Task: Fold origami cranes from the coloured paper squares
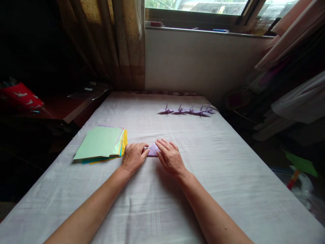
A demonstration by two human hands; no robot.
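Note:
A small folded piece of purple paper (153, 150) lies on the white cloth between my two hands. At its left end, my left hand (134, 154) is curled, with thumb and forefinger closed on the paper's edge. My right hand (169, 156) rests over the right part of the paper, its fingers stretched out and lying flat, so that part is hidden. Just left of my left hand is a stack of coloured paper sheets (99, 144), light green on top with yellow and blue edges showing beneath.
Several purple paper cranes (191, 110) stand in a row toward the far right of the cloth-covered surface (223, 176). A dark wooden table (76, 106) with a red container (21, 96) is at left. Clothes (299, 98) hang at right; a curtain (129, 44) hangs behind.

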